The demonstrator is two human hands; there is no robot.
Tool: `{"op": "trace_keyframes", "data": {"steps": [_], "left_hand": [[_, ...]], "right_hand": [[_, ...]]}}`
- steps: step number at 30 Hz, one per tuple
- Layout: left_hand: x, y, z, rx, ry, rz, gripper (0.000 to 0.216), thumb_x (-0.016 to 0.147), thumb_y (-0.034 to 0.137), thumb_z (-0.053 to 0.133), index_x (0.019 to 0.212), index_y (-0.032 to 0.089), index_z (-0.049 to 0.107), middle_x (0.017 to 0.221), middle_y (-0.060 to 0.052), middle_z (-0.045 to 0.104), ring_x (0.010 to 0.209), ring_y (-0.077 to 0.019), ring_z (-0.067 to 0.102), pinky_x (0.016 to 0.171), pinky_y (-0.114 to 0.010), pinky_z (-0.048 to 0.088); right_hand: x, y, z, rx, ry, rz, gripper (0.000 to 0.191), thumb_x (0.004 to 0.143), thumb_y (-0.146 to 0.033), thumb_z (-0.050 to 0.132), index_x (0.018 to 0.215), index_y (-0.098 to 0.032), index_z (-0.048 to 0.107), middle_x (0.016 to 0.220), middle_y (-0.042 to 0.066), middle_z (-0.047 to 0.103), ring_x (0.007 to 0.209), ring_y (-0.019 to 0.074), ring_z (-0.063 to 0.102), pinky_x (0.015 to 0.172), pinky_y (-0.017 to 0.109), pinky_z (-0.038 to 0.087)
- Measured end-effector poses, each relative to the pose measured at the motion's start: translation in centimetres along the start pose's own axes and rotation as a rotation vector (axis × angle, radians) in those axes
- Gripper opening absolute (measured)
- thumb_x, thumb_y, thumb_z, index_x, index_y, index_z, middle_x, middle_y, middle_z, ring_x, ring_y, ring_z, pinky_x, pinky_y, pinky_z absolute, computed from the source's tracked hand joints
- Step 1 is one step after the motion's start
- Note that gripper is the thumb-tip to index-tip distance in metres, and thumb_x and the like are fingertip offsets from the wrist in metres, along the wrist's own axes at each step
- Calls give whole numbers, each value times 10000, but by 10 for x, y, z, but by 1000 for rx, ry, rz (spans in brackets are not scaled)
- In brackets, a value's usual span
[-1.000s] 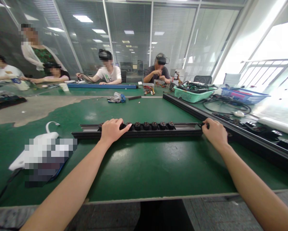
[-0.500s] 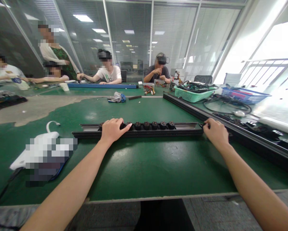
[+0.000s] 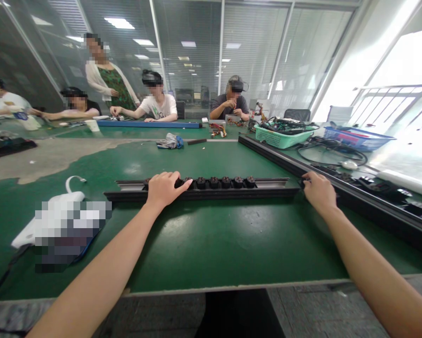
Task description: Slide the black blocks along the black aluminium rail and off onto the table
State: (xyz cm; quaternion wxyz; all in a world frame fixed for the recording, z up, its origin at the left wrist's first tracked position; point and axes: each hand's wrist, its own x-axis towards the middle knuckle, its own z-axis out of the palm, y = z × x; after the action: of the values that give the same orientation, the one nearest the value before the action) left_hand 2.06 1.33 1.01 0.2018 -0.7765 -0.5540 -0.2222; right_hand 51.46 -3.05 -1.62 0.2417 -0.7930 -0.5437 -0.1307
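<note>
A long black metal channel point(image 3: 218, 193) lies crosswise on the green table, with a row of round black power sockets point(image 3: 225, 182) set along its middle. My left hand point(image 3: 164, 188) rests over the left part of this socket strip. Its fingers curl over the far side and the thumb lies along the sockets, covering some of them. Just off the channel's right end, my right hand point(image 3: 318, 190) is closed with its fingertips around a small black piece point(image 3: 302, 182). What that piece is stays mostly hidden by the fingers.
A longer black rail point(image 3: 330, 188) runs diagonally at the right. Beyond it stand a green basket point(image 3: 284, 137) of cables and a blue basket point(image 3: 360, 140). At left lies a white device point(image 3: 52, 218) with a cord. Grey-blue gloves point(image 3: 170, 141) lie farther back; several people sit across the table.
My right hand has shifted slightly right, leaving a small gap from the channel's end. My left hand stays in place on the strip. A standing person at the back has moved right.
</note>
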Motion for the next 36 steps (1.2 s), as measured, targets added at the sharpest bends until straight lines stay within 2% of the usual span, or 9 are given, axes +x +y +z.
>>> {"op": "trace_keyframes", "data": {"steps": [9, 13, 17, 20, 23, 25, 28, 31, 36], "left_hand": [[1, 1, -1, -1, -4, 0, 601, 935, 718, 343, 866, 214, 662, 873, -95, 729, 878, -289, 665, 701, -374, 419], [0, 1, -1, -3, -6, -3, 599, 931, 720, 347, 860, 215, 661, 872, -99, 727, 892, -294, 664, 706, -377, 417], [0, 0, -1, -13, -14, -8, 599, 928, 721, 345, 884, 219, 670, 885, -103, 730, 899, -295, 662, 719, -378, 420], [0, 0, -1, -10, -16, -9, 603, 929, 723, 340, 884, 219, 668, 884, -104, 729, 895, -294, 663, 720, -378, 420], [0, 0, 0, 3, -16, -6, 611, 932, 727, 328, 878, 218, 661, 879, -101, 728, 891, -292, 664, 716, -376, 420], [0, 0, 0, 11, -17, -3, 612, 934, 728, 324, 876, 219, 658, 875, -98, 728, 888, -290, 664, 712, -374, 419], [0, 0, 0, 15, -21, -6, 609, 933, 727, 325, 872, 221, 657, 874, -97, 729, 887, -288, 665, 709, -373, 420], [0, 0, -1, 7, -18, -6, 610, 931, 730, 325, 873, 222, 659, 880, -100, 731, 890, -290, 666, 712, -376, 423], [0, 0, -1, -19, -21, -19, 604, 920, 735, 340, 882, 228, 667, 893, -107, 736, 898, -292, 669, 728, -378, 432]], "right_hand": [[3, 6, 8, -63, -146, 34, 480, 883, -163, 430, 1285, -197, 691, 1252, 178, 637, 1148, 319, 596, 883, 419, 502], [3, 3, 1, -122, -174, 128, 450, 865, -238, 470, 1227, -173, 729, 1242, 204, 632, 1150, 351, 596, 876, 458, 526], [0, 1, 0, -139, -133, 157, 478, 923, -330, 385, 1064, -74, 763, 1169, 270, 619, 1120, 397, 596, 845, 507, 536], [-1, -2, 4, -98, -13, 106, 525, 952, -344, 337, 1024, -12, 737, 1210, 318, 580, 1167, 432, 557, 887, 546, 515], [-5, -15, 7, -13, 212, -54, 539, 978, -353, 331, 1233, 16, 630, 1403, 335, 461, 1304, 434, 461, 1003, 589, 450], [-11, -34, 4, 65, 281, -259, 542, 1002, -345, 316, 1380, -19, 527, 1496, 293, 405, 1394, 393, 392, 1095, 597, 381], [-30, -69, -3, 196, 213, -602, 528, 1026, -309, 298, 1509, -121, 398, 1567, 206, 380, 1463, 316, 341, 1182, 603, 288], [-52, -98, -9, 247, 88, -847, 556, 1033, -273, 295, 1587, -223, 292, 1633, 128, 308, 1506, 280, 285, 1220, 593, 242], [-67, -111, -5, 215, 11, -946, 598, 1038, -318, 343, 1617, -218, 231, 1656, 119, 256, 1520, 294, 251, 1237, 587, 216]]}}
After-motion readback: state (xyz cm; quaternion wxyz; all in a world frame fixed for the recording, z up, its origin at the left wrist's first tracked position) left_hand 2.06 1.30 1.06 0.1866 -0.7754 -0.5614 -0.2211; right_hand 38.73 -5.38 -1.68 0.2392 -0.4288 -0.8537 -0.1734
